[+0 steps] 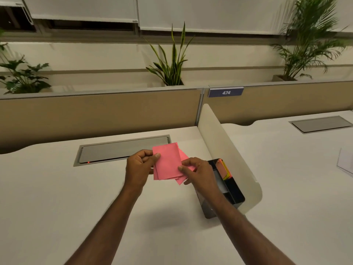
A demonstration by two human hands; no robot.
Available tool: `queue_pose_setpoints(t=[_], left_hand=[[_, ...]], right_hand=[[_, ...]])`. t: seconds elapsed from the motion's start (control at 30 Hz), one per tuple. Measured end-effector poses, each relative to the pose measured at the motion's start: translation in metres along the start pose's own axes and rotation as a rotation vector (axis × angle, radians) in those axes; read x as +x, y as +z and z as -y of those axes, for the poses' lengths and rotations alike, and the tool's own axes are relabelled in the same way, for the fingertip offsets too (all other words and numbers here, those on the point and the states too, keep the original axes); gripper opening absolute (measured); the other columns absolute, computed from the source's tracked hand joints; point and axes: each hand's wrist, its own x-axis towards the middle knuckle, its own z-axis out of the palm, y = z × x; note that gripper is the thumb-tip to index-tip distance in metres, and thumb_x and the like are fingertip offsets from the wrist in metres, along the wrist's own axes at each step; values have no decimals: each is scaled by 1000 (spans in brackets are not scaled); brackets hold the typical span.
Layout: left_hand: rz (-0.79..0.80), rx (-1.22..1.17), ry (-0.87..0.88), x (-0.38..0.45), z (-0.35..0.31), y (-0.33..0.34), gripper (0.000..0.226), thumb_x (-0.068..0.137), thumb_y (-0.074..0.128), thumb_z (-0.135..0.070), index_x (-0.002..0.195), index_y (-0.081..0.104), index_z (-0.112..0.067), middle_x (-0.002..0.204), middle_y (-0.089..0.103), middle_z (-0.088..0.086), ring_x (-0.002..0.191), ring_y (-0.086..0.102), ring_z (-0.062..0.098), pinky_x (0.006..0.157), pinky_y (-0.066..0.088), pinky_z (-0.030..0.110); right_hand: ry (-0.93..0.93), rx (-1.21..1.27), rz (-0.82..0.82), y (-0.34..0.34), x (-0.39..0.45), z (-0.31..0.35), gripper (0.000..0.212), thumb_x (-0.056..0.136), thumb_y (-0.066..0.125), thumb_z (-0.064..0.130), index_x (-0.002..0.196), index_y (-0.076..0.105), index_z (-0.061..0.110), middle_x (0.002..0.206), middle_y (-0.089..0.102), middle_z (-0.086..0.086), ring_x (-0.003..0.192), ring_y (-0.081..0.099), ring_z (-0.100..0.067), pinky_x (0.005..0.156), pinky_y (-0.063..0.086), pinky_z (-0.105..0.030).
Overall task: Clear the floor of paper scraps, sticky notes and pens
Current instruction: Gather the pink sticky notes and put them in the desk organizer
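Both hands hold a small stack of pink sticky notes above a white desk. My left hand pinches the stack's left edge between thumb and curled fingers. My right hand pinches its lower right corner, where the sheets fan out unevenly. Just to the right stands a black desk organizer with several coloured sticky notes upright in its far compartment. The floor is out of view, and no pens or paper scraps show.
A grey cable hatch is set into the desk behind my hands. A curved white divider separates this desk from the one on the right, where white paper lies at the edge. Tan partitions and potted plants stand behind.
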Motion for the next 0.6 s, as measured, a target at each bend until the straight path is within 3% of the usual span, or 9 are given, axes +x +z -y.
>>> queue_pose_setpoints(t=[0.13, 0.23, 0.37, 0.43, 0.5, 0.6], left_hand=[[-8, 2, -40, 25, 3, 21, 11, 87, 68, -10, 80, 68, -18, 69, 67, -3, 65, 62, 17, 48, 51, 23], [3, 19, -54, 45, 4, 33, 7, 87, 67, -10, 83, 68, -16, 75, 66, 2, 69, 59, 19, 52, 50, 24], [72, 24, -23, 68, 10, 54, 4, 84, 73, -11, 82, 71, -14, 84, 72, 4, 79, 68, 18, 69, 57, 27], [77, 52, -8, 76, 15, 66, 6, 82, 76, -12, 84, 74, -18, 85, 75, 1, 79, 70, 12, 75, 56, 25], [73, 57, -11, 84, 22, 75, 9, 80, 77, -13, 87, 75, -18, 87, 75, 0, 79, 71, 9, 75, 55, 22], [68, 71, -28, 93, 32, 86, 13, 80, 78, -16, 92, 75, -16, 92, 75, 2, 85, 70, 13, 77, 55, 21]], right_hand=[[-8, 20, -69, -53, 25, -15, 28, 90, 56, -1, 104, 70, 18, 107, 66, -3, 85, 69, -20, 61, 63, -36], [-13, -78, -128, -99, 47, -17, 41, 84, 66, 1, 113, 58, 28, 93, 68, -4, 78, 72, -25, 63, 63, -46], [25, -330, -158, -153, 83, -20, 40, 74, 79, 11, 101, 57, 32, 74, 72, 1, 56, 71, -14, 58, 61, -35], [66, -528, -78, -170, 103, -23, 33, 75, 82, 14, 95, 63, 32, 81, 73, -2, 53, 69, -14, 50, 58, -26], [110, -728, 24, -175, 121, -29, 30, 78, 83, 15, 103, 72, 28, 95, 72, -6, 60, 67, -12, 49, 52, -20], [68, -953, 140, -164, 136, -39, 31, 79, 80, 12, 109, 76, 19, 109, 73, -7, 78, 66, -19, 69, 53, -28]])
